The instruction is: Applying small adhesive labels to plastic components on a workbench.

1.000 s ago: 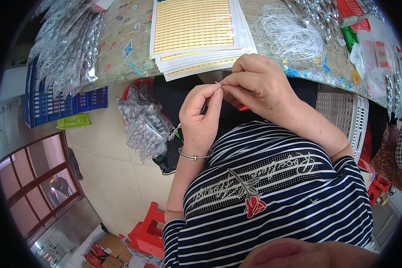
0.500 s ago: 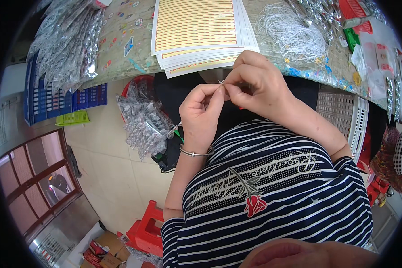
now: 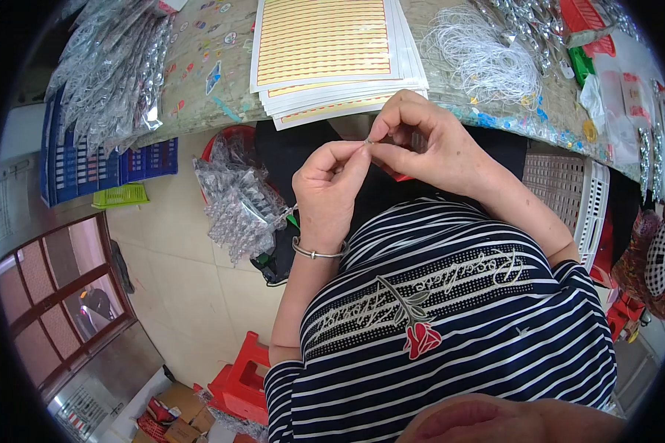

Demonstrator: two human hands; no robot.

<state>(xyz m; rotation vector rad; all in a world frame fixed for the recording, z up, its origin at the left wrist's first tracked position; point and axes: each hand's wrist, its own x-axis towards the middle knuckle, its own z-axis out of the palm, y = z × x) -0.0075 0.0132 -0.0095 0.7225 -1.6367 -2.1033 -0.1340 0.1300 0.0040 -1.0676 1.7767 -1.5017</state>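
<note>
My left hand (image 3: 326, 184), a bracelet round its wrist, is closed in a pinch of thumb and forefinger. Against its fingertips, my right hand (image 3: 430, 144) pinches too, its other fingers curled. A tiny pale bit (image 3: 367, 141) shows where the fingertips meet, too small to name. Both hands are held in front of my body, just off the near edge of the table. Beyond them lies a stack of white-edged sheets (image 3: 321, 44) with yellow and red stripes. To its right sits a loose tangle of white string (image 3: 486, 55).
Silvery plastic packets (image 3: 111, 66) are heaped at the table's left, above a blue crate (image 3: 81, 159). A red tub (image 3: 233, 134) of similar packets stands below the table. A pale plastic basket (image 3: 561, 181) is at my right. A red stool (image 3: 242, 380) stands lower left.
My right hand has shifted slightly down, and its fingers have straightened a little. The left hand has drawn slightly left. Both still pinch at the same meeting point.
</note>
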